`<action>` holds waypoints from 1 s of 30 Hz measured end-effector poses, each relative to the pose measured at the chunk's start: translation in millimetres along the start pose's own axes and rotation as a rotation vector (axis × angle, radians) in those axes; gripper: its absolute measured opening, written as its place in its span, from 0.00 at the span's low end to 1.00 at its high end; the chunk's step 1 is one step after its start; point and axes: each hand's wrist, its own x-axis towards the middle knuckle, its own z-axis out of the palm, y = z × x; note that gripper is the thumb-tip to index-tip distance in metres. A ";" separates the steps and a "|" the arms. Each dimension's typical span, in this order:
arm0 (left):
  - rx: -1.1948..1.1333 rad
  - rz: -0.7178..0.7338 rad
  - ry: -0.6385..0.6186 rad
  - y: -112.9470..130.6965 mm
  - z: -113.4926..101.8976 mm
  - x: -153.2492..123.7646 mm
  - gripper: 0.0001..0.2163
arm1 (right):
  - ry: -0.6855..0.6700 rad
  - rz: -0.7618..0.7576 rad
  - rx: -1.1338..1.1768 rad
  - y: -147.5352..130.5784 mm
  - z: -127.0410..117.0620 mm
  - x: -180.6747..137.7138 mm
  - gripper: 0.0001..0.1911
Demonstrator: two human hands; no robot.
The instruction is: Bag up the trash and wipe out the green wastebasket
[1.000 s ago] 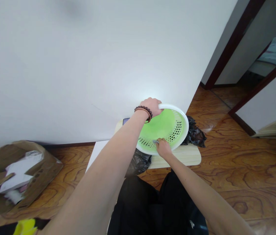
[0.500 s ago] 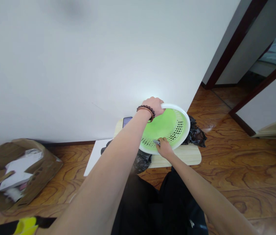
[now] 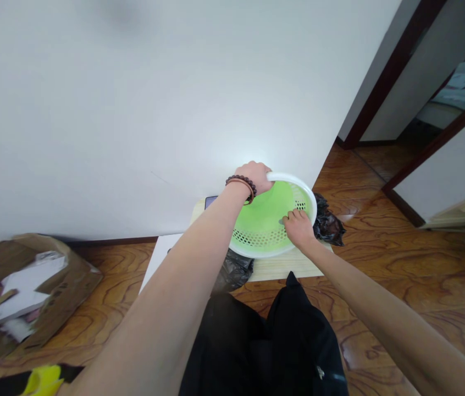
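A green-and-white basket [image 3: 266,212] is held over a pale bench [image 3: 276,269], its far rim clamped in the left hand [image 3: 256,176], apparently for steadiness, while the right hand [image 3: 298,226], apart, pinches a small grey object [image 3: 281,221] inside; black bags [image 3: 328,221] flank it

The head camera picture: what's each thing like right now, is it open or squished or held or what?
Green basket: open top facing the camera, held at its edge
Left hand: grip closed on the basket's edge
Right hand: inside the basket, fingers curled around something small
Small grey thing: held, mostly hidden
Cardboard box: open, with things inside
Right-side black bag: crumpled
Left-side black bag: crumpled
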 end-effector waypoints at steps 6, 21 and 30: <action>-0.038 -0.022 0.002 3.2 1.9 2.7 0.19 | -0.140 0.115 0.138 -53.5 27.7 -10.4 0.14; -0.033 -0.039 -0.005 -0.9 0.9 1.0 0.18 | -0.123 0.063 0.202 -42.5 15.1 -4.9 0.15; -0.033 -0.035 -0.006 0.3 -1.0 -0.3 0.19 | -0.160 0.095 0.424 -97.0 20.8 -22.6 0.16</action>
